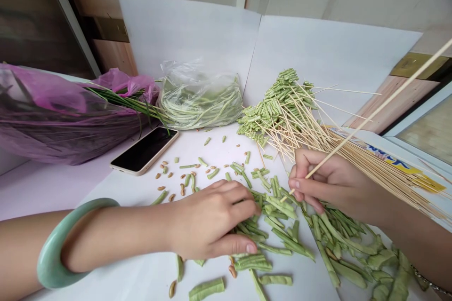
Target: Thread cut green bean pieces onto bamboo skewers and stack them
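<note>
Your left hand (pixel 212 218) lies curled over a heap of cut green bean pieces (pixel 271 225), fingertips on them; you cannot tell whether it grips any. A jade bangle (pixel 52 244) circles that wrist. Your right hand (pixel 328 181) pinches a thin bamboo skewer (pixel 381 106) between thumb and fingers, tip angled toward the heap at 7 o'clock, shaft running out to 2 o'clock. Sheaf of bare skewers (pixel 384 178) just past that hand at 3 o'clock. Loaded bean skewers (pixel 278 103) piled at 12 o'clock. At 10 to 11 o'clock: clear plastic bag of bean strands (pixel 199 101), purple-wrapped bundle (pixel 67 117), smartphone (pixel 144 150) lying face up, loose seeds (pixel 169 174) on white paper (pixel 137 197).
</note>
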The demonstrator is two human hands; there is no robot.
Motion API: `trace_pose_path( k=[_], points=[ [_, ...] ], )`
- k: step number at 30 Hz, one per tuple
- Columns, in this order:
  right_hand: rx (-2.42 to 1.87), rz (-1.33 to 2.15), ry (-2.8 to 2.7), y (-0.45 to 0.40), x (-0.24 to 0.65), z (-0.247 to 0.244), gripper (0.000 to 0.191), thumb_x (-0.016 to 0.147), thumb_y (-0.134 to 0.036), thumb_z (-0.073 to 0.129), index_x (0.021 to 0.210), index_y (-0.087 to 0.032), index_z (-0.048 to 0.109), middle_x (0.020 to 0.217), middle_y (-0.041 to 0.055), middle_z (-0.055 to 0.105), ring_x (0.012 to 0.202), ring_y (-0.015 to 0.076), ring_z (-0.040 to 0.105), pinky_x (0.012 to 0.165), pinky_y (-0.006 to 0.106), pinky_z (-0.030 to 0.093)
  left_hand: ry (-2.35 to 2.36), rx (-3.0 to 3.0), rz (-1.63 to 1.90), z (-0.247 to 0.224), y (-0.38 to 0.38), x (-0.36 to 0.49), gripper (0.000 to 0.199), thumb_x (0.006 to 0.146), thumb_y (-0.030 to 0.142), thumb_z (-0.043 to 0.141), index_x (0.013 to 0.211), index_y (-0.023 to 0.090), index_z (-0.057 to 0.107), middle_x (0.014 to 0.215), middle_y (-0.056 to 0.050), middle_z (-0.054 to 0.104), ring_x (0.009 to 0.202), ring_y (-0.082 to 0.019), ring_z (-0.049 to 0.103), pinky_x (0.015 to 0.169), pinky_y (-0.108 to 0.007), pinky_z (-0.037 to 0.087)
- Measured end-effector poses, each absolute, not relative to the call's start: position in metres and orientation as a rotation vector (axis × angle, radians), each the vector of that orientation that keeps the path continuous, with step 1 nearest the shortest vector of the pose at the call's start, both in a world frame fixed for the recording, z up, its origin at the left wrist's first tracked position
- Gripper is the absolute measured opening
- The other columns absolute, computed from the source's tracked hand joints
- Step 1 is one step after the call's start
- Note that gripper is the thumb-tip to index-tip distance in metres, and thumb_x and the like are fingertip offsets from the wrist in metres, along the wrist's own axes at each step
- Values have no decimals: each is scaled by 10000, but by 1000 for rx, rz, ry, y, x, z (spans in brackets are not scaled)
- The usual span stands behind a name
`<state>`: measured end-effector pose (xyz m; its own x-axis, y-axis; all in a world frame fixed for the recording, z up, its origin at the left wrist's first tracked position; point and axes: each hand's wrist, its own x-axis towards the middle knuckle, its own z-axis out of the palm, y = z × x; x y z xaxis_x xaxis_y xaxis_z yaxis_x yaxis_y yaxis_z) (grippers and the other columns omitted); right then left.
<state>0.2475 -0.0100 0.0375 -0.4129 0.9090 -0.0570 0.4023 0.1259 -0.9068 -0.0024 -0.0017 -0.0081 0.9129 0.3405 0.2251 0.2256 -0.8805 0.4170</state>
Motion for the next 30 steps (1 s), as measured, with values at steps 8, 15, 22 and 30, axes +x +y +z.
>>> trace_pose_path(
  k=[8, 15, 22, 30],
  points=[
    [-1267, 1069, -1738, 0, 236, 20, 264, 837, -317, 622, 675, -222, 437, 586, -54, 636, 371, 58, 493, 463, 228, 418, 762, 2601, 505, -12, 0, -3, 418, 925, 432, 449, 1228, 150, 501, 1164, -157, 576, 1130, -290, 524, 981, -442, 422],
    [-1266, 1180, -1762, 6, 235, 12, 316, 888, -445, 547, 690, -221, 447, 528, -55, 612, 412, 78, 514, 501, 239, 407, 643, 2580, 495, -15, 2, -4, 387, 926, 397, 463, 1227, 161, 525, 1136, -148, 611, 1127, -279, 550, 987, -432, 432],
    [-1264, 1173, -1841, 7, 240, 12, 273, 918, -441, 505, 748, -235, 448, 559, -58, 579, 513, 110, 531, 627, 285, 441, 623, 2585, 465, -14, 2, -4, 408, 922, 390, 476, 1252, 156, 530, 1161, -155, 595, 1120, -279, 544, 983, -429, 438],
    [-1260, 1067, -1922, 9, 243, 13, 230, 917, -420, 501, 787, -237, 456, 690, -29, 597, 554, 114, 518, 548, 252, 418, 652, 2581, 398, -11, -1, -4, 560, 928, 495, 409, 1344, 127, 478, 1234, -179, 545, 1159, -300, 508, 1011, -435, 412]
  ],
)
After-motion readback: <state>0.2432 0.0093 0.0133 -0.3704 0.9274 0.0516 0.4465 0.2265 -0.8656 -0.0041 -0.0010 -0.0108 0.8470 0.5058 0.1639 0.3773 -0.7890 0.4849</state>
